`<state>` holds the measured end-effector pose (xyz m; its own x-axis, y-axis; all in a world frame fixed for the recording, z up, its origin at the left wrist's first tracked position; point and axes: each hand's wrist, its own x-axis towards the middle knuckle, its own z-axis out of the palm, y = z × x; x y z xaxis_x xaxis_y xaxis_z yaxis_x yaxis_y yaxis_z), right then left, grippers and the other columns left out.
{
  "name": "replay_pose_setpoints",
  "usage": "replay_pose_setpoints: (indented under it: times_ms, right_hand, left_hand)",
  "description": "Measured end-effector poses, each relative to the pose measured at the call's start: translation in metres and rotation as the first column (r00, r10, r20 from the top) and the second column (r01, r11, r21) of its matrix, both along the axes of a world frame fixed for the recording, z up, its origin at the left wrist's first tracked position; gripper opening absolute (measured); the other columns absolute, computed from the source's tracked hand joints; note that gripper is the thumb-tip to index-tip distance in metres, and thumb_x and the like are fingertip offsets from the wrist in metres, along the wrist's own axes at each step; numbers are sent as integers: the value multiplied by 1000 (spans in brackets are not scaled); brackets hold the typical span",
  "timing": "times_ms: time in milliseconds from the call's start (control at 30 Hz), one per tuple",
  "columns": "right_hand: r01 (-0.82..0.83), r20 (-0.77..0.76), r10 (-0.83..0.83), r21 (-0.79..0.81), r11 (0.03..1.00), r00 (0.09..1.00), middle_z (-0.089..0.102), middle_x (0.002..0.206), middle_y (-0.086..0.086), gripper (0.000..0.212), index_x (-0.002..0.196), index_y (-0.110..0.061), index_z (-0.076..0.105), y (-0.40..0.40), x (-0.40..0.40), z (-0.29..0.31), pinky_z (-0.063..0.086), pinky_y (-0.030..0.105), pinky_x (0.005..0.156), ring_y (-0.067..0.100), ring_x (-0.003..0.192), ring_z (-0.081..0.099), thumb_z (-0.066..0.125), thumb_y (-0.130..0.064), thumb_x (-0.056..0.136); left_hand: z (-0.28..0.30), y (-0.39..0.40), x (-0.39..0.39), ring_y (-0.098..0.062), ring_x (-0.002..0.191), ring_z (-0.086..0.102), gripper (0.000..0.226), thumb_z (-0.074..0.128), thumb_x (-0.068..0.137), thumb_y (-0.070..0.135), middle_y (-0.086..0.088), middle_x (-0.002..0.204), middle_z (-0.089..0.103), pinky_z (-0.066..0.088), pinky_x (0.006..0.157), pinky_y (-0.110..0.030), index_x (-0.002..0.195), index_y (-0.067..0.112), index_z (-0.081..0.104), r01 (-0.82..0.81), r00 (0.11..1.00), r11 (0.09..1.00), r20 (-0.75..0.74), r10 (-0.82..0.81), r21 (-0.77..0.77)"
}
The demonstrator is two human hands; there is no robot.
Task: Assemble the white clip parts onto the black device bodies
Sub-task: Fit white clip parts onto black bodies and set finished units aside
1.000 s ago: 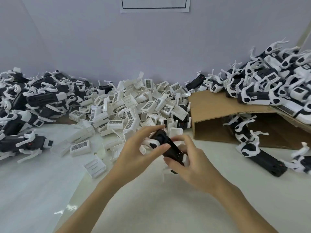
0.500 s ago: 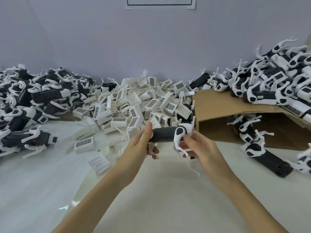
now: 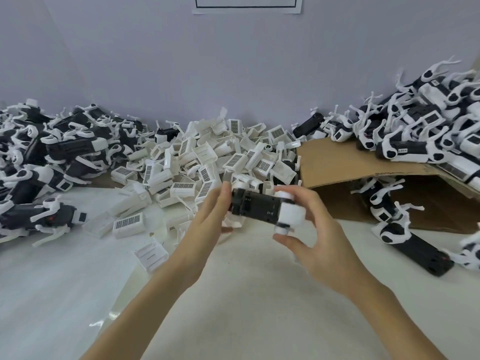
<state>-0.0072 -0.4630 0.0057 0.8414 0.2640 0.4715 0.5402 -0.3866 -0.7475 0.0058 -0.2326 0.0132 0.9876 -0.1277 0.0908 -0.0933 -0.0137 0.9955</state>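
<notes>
I hold one black device body (image 3: 257, 207) level above the white table, in front of the pile of loose white clip parts (image 3: 207, 159). My left hand (image 3: 207, 219) grips its left end with thumb and fingers. My right hand (image 3: 317, 229) pinches the white end piece (image 3: 291, 216) fitted on its right end, thumb below and fingers above. The body's flat black underside faces me.
Heaps of black bodies with white arms lie at the left (image 3: 39, 162) and on a bent cardboard sheet (image 3: 345, 162) at the right. More bodies (image 3: 413, 242) lie under and in front of the cardboard. A single white clip (image 3: 152, 255) lies on the table (image 3: 233, 294).
The body has been rolled between my hands, so its flat black underside now faces me. My right hand has shifted onto the white end piece.
</notes>
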Motion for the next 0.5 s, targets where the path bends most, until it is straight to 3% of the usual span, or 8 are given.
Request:
replay_pose_setpoints:
  times_ms: [100, 200, 233, 300, 367, 433, 500]
  right_hand:
    - [39, 238, 21, -244, 969, 971, 42, 160, -19, 74, 153, -31, 43, 9, -3, 0, 35, 19, 117, 7, 148, 42, 79, -11, 91]
    - [29, 290, 59, -291, 956, 955, 32, 167, -17, 77, 157, -28, 39, 19, -4, -5, 29, 24, 123, 6, 155, 30, 76, -7, 92]
    - [14, 200, 30, -217, 976, 979, 28, 167, -21, 85, 160, -35, 31, 21, -4, -8, 29, 21, 123, 1, 154, 28, 77, -11, 93]
    - [17, -143, -13, 28, 999, 990, 26, 164, -30, 97, 156, -54, 19, 27, -8, -9, 30, 13, 119, -11, 149, 28, 83, -31, 86]
    - [111, -375, -15, 236, 966, 927, 35, 157, -27, 97, 150, -56, 26, 32, -10, -6, 35, 15, 114, -12, 145, 34, 84, -51, 73]
    - [277, -418, -135, 300, 913, 898, 42, 153, -22, 96, 152, -45, 38, 31, -7, -4, 41, 16, 104, -6, 140, 44, 79, -62, 67]
    - [331, -415, -218, 224, 917, 883, 49, 150, -20, 98, 153, -38, 43, 26, -5, 0, 42, 16, 94, -5, 129, 54, 74, -71, 66]
  left_hand:
    - [0, -1, 3, -33, 98, 75, 72, 41, 96, 78, -10, 118, 77, 61, 75, -35, 134, 23, 70, 29, 993, 993, -111, -41, -113]
    - [-3, 2, 7, -35, 77, 68, 56, 60, 101, 55, -20, 104, 75, 58, 65, -33, 123, 5, 72, 10, 987, 958, -150, -55, -288]
    - [-6, 2, 9, -31, 77, 66, 49, 65, 99, 49, -17, 101, 74, 57, 65, -32, 123, 6, 72, -17, 988, 942, -149, -35, -334]
    - [-12, -4, 9, -22, 77, 61, 40, 71, 98, 45, -8, 95, 67, 54, 66, -28, 123, 14, 71, -36, 997, 939, -75, 11, -342]
    - [-19, -13, 3, -16, 80, 60, 35, 65, 99, 47, 1, 92, 63, 52, 70, -29, 124, 23, 66, -38, 998, 964, 44, 52, -264]
    - [-27, -21, -3, -18, 87, 62, 37, 57, 101, 51, 4, 97, 65, 51, 79, -33, 129, 27, 59, -27, 988, 980, 145, 56, -196]
    - [-31, -26, -7, -22, 94, 61, 48, 55, 100, 54, 0, 110, 63, 49, 93, -44, 139, 27, 49, 3, 977, 984, 210, 35, -179]
